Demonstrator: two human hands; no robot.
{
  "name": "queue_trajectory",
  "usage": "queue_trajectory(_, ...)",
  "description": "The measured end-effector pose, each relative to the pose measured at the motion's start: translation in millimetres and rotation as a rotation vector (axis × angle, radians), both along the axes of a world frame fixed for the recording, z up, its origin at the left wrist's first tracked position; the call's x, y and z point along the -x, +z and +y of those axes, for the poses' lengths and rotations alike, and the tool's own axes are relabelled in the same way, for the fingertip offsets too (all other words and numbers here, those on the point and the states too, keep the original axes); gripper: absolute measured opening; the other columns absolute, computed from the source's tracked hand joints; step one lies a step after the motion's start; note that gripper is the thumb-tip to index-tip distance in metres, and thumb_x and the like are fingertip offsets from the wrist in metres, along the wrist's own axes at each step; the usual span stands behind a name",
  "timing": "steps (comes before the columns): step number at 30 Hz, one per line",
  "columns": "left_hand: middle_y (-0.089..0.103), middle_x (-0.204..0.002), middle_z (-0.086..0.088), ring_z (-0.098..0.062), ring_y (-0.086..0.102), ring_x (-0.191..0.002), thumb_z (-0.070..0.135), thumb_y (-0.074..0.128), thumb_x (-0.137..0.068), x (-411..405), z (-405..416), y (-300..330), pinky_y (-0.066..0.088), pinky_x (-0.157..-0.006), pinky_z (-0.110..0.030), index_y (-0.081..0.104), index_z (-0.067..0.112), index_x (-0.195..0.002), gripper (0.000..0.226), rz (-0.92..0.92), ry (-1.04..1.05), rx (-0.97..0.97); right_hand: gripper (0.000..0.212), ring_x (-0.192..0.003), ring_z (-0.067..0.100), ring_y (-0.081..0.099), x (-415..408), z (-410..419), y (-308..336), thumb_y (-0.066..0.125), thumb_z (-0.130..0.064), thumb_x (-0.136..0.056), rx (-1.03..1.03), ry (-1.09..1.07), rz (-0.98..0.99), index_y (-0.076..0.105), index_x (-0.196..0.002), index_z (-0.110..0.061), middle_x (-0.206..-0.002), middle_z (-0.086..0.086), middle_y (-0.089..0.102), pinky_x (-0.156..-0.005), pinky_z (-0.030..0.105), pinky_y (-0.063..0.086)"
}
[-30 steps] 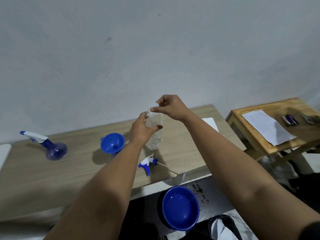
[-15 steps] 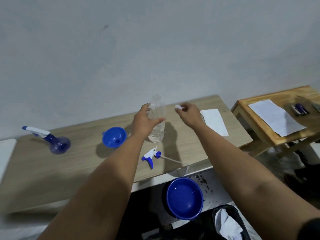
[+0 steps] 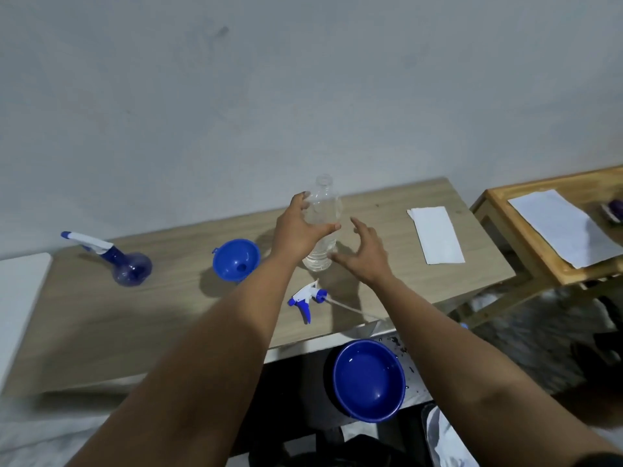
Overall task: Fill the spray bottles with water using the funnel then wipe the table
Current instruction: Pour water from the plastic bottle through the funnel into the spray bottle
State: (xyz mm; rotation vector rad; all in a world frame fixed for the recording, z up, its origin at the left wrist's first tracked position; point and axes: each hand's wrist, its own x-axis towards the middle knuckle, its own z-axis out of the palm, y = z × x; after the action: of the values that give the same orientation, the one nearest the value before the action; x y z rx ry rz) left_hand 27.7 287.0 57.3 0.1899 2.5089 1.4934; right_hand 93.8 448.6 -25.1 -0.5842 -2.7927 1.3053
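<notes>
A clear plastic bottle point(image 3: 324, 210) stands upright and uncapped on the wooden table point(image 3: 168, 318), holding some water. My left hand point(image 3: 296, 227) is wrapped around its upper body. My right hand point(image 3: 362, 252) hovers just right of the bottle's lower half, fingers spread, holding nothing. A blue funnel point(image 3: 236, 259) lies left of the bottle. A loose blue-and-white spray head point(image 3: 305, 298) with its tube lies in front of the bottle. A blue spray bottle point(image 3: 126, 266) with its head fitted stands at the far left.
A white folded cloth point(image 3: 436, 234) lies at the table's right end. A blue bowl point(image 3: 369, 379) sits below the table's front edge. A wooden side table point(image 3: 553, 271) with a paper sheet stands to the right. A dark bag point(image 3: 438, 436) is at the bottom.
My right hand took the white cap off the bottle's neck, carried it right, and is now back beside the bottle with open fingers. The bottle was lowered onto the table.
</notes>
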Motion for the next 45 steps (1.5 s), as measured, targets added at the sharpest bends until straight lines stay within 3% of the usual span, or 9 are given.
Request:
queue_trajectory(3,0.051,-0.139,0.009,-0.012,0.055,-0.121,0.041,0.086,-0.061,5.4,-1.6,14.4,0.048,-0.103,-0.034,0.033,0.027,-0.152,0.106,-0.108,-0.077,0.037,0.098,-0.13,0.013,0.058,22.2,-22.5,29.2,0.098,-0.047,-0.061,0.237,0.043,0.175,0.048,-0.145,-0.04,-0.142,-0.008,0.06,-0.109,0.045,0.051)
queue_trajectory(6,0.043,-0.152,0.003,-0.017,0.05,-0.132,0.034,0.071,-0.072,9.3,-15.8,34.8,0.046,-0.107,-0.038,0.026,0.029,-0.155,0.095,-0.107,-0.092,0.069,0.092,-0.13,0.011,0.056,33.8,-39.5,41.5,0.097,-0.04,-0.066,0.309,0.011,0.204,0.049,-0.144,-0.025,-0.142,-0.009,0.057,-0.11,0.038,0.049)
queue_trajectory(12,0.061,-0.131,0.006,-0.008,0.057,-0.118,0.041,0.063,-0.091,15.9,-68.0,80.1,0.043,-0.092,-0.022,0.056,0.025,-0.135,0.048,0.102,0.231,-0.141,0.078,-0.117,0.016,0.063,35.0,-55.8,37.7,0.097,-0.031,-0.07,0.338,-0.107,0.305,0.051,-0.132,-0.023,-0.124,-0.003,0.064,-0.106,0.046,0.054)
queue_trajectory(16,0.065,-0.12,0.013,-0.002,0.06,-0.111,0.052,0.064,-0.09,12.4,-111.9,80.7,0.04,-0.083,-0.011,0.062,0.026,-0.124,0.044,0.197,0.268,-0.13,0.077,-0.108,0.012,0.063,31.9,-67.6,55.0,0.096,-0.037,-0.069,0.344,-0.174,0.416,0.05,-0.13,-0.037,-0.115,-0.002,0.064,-0.097,0.033,0.055)
queue_trajectory(19,0.067,-0.118,0.015,-0.002,0.061,-0.112,0.06,0.061,-0.088,5.7,-140.4,68.8,0.045,-0.093,-0.019,0.064,0.028,-0.12,0.045,0.222,0.297,-0.131,0.073,-0.105,0.004,0.062,32.8,-74.5,79.7,0.096,-0.036,-0.071,0.347,-0.208,0.521,0.05,-0.128,-0.033,-0.114,0.0,0.066,-0.091,0.024,0.051)
queue_trajectory(25,0.066,-0.12,0.01,-0.008,0.061,-0.115,0.074,0.059,-0.079,-22.3,-190.3,23.7,0.047,-0.105,-0.035,0.062,0.027,-0.123,0.064,0.192,0.294,-0.076,0.08,-0.102,0.013,0.07,40.5,-86.0,117.7,0.095,-0.036,-0.071,0.353,-0.132,0.597,0.047,-0.134,-0.039,-0.111,-0.005,0.068,-0.093,0.036,0.059)
queue_trajectory(33,0.047,-0.146,0.016,-0.003,0.049,-0.13,0.077,0.085,-0.043,-37.2,-197.0,-2.4,0.042,-0.109,-0.034,0.038,0.035,-0.149,0.123,0.088,-0.036,0.173,0.081,-0.094,0.02,0.07,37.1,-96.3,139.4,0.094,-0.03,-0.07,0.242,0.138,0.48,0.047,-0.135,-0.041,-0.108,0.002,0.067,-0.089,0.037,0.06)
queue_trajectory(41,0.055,-0.131,0.017,-0.008,0.055,-0.121,0.069,0.086,-0.049,-27.5,-199.0,2.9,0.043,-0.099,-0.026,0.053,0.036,-0.135,0.099,0.159,-0.19,0.304,0.074,-0.073,0.014,0.069,23.5,-94.0,139.0,0.094,-0.032,-0.066,0.129,0.412,0.199,0.049,-0.124,-0.041,-0.104,0.01,0.07,-0.081,0.037,0.061)
queue_trajectory(45,0.058,-0.133,0.012,-0.011,0.056,-0.122,0.059,0.091,-0.052,-27.0,-199.1,4.9,0.043,-0.098,-0.027,0.055,0.03,-0.136,0.095,0.182,-0.182,0.297,0.071,-0.084,0.018,0.07,14.7,-96.8,132.6,0.093,-0.028,-0.07,0.022,0.483,0.035,0.048,-0.125,-0.034,-0.101,0.009,0.072,-0.086,0.039,0.058)
